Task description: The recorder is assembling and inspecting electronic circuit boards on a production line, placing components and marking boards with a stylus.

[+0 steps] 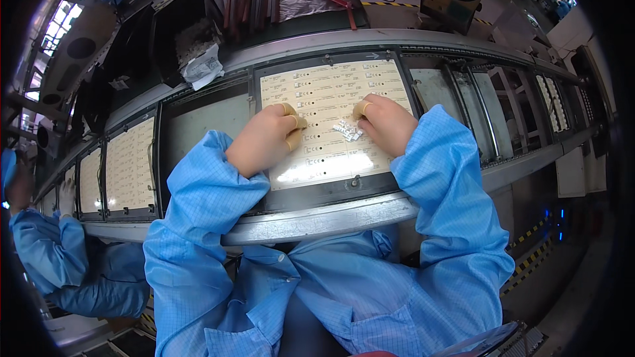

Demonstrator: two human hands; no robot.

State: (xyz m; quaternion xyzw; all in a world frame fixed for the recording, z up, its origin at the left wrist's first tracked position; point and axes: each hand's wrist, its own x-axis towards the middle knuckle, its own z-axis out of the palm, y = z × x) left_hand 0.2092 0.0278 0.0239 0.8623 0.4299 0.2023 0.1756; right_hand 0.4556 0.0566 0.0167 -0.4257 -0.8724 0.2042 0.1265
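A cream printed circuit board panel point(331, 152), marked in repeated rows, lies in a dark frame point(317, 190) on the conveyor in front of me. A loose pile of small white parts point(347, 131) rests on the panel's right half. Over the panel's left side is my left hand point(264, 140), its fingers in yellow finger cots and curled together. Just right of the pile, my right hand point(390, 125) has its thumb and fingers drawn into a pinch, also with finger cots. What either hand holds, if anything, is too small or hidden to name.
The metal conveyor rail point(324, 218) runs across in front of me. More framed panels point(130, 166) sit to the left, near a co-worker's blue sleeve point(49, 244). Beyond the line are a black bin point(185, 33), a crumpled white bag point(204, 67) and red-handled tools point(337, 0).
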